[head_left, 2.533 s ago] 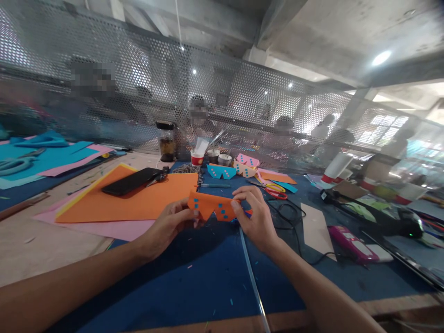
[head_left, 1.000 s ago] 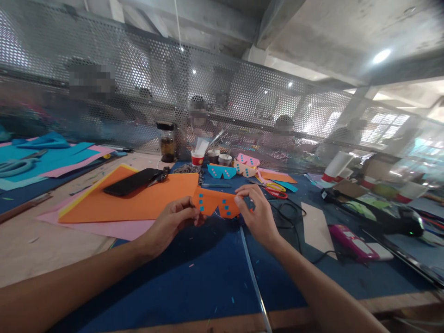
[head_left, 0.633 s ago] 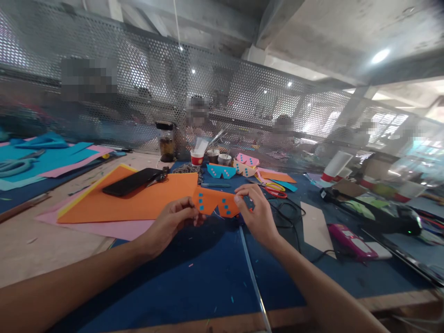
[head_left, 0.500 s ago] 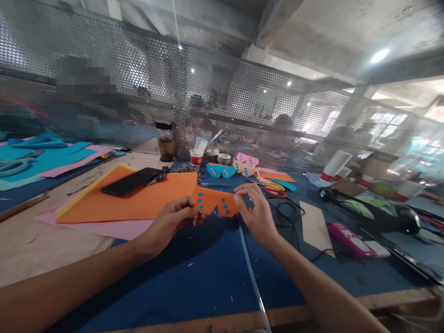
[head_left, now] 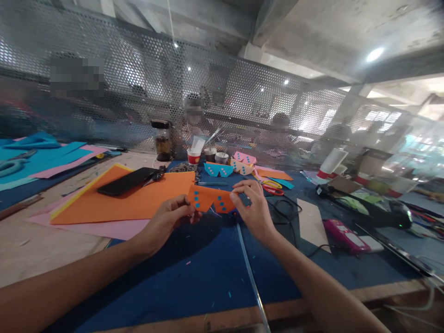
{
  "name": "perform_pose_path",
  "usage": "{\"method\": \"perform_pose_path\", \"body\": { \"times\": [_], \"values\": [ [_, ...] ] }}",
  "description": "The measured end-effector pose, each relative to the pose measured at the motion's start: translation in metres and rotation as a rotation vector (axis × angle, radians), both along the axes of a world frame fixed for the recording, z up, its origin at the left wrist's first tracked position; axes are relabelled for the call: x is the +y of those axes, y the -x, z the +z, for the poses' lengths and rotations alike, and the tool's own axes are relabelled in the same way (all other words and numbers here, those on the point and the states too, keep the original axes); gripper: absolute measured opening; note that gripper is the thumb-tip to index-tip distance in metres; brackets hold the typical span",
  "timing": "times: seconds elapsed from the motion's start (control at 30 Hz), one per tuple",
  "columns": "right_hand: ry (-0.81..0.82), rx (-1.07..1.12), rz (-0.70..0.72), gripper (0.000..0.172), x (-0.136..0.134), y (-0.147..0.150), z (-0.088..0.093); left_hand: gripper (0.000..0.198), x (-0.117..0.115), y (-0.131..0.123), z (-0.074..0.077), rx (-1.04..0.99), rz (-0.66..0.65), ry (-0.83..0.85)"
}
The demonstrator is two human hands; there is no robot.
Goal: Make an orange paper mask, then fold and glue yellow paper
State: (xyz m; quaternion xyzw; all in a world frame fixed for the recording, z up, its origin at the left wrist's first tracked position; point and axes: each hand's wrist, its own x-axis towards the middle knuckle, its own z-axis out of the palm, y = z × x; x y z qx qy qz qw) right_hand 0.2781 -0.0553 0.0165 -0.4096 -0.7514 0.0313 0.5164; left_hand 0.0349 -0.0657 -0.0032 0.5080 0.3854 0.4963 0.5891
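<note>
Between my hands I hold up orange paper glasses (head_left: 208, 198) with small blue squares stuck on both sides. My left hand (head_left: 173, 215) pinches the left end. The fingertips and thumb of my right hand (head_left: 252, 206) grip the right end. Behind them stand blue paper glasses (head_left: 218, 169), a peach pair (head_left: 242, 167) and a pink pair (head_left: 244, 158), each with small squares. A blue pen (head_left: 212, 183) lies just beyond the held glasses. Orange sheets (head_left: 138, 203) with a black phone (head_left: 126, 181) on top are left of my hands.
A perforated metal screen (head_left: 215, 111) rises along the back. Near it are a dark-lidded jar (head_left: 162, 141) and paper cups (head_left: 193, 156). Scissors (head_left: 272, 186), black cables (head_left: 287, 212), a beige card (head_left: 312, 224) and a magenta device (head_left: 347, 237) lie to the right on the blue mat (head_left: 166, 286).
The view has shifted slightly, so the scene sits a little further left. Both hands keep their hold on the orange paper glasses, which look much the same.
</note>
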Motion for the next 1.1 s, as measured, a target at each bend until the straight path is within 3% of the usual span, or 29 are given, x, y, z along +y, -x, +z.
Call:
{"method": "perform_pose_path", "body": {
  "times": [0.27, 0.67, 1.1],
  "values": [
    [0.064, 0.113, 0.098, 0.009, 0.002, 0.001, 0.000, 0.020, -0.001, -0.001, 0.000, 0.000, 0.010, -0.014],
    [0.146, 0.188, 0.056, 0.013, 0.012, -0.004, -0.001, 0.020, 0.001, 0.000, -0.002, 0.014, 0.004, -0.052],
    [0.129, 0.188, 0.045, 0.014, 0.016, -0.007, -0.004, 0.023, 0.003, 0.000, -0.006, 0.223, 0.043, -0.203]
  ]
}}
